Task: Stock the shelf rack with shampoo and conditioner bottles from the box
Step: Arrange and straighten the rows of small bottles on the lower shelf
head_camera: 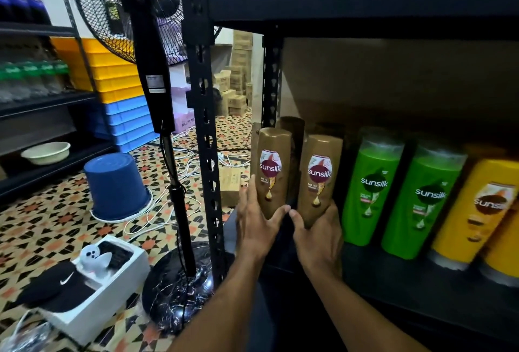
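- Head view: two brown shampoo bottles sit at the left end of the shelf rack (421, 281), just inside its perforated black post (203, 126). The left brown bottle (273, 171) and right brown bottle (318, 180) stand side by side, close but apart, with more brown bottles dim behind them.
- Each has a glossy plastic body with a rounded top, tapering downward, and a maroon oval "sunsilk" label.
- The left hand (255, 225) grasps the left brown bottle low down, thumb across the front and fingers up its left side.
- The right hand (320, 236) wraps the base of the right brown bottle; the thumbs nearly meet.
- Both bases are hidden, so whether they rest on the shelf cannot be told.
- To the right stand two green bottles (370, 191), then yellow bottles (474, 211), all shiny with clear caps underneath.
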Demonstrator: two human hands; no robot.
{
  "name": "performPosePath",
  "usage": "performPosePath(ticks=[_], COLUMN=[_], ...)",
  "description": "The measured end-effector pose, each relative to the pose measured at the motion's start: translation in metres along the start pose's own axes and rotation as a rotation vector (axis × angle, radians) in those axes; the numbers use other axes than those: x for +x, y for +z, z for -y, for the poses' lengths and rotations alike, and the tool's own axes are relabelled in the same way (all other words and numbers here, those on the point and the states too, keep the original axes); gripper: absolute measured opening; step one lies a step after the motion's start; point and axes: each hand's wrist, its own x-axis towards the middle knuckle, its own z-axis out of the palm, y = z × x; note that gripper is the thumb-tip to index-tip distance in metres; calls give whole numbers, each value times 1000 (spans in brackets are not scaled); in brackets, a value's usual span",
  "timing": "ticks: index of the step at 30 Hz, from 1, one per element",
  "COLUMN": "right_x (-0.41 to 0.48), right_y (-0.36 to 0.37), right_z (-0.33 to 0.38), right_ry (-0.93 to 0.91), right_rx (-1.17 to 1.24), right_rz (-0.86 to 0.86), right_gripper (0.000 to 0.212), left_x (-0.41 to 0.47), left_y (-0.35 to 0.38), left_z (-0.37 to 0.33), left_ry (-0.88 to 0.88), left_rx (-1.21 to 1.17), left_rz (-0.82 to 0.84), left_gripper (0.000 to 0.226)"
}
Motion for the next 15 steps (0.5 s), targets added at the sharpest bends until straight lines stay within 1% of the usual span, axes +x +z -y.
performPosePath(ticks=[2,7,15], right_x=[-1,0,2], right_y=[0,0,1], right_z=[0,-1,-4], right_ry=[-8,-8,7], right_rx=[-10,-28,-44], right_rz=[-4,-3,10], right_gripper=[80,73,81], left_x=[0,1,0], left_y=[0,-1,-2], left_z=[3,3,1], left_ry=[17,27,43], left_rx=[-33,-62,-23], left_rz=[-12,-19,-12], left_gripper=[100,88,84])
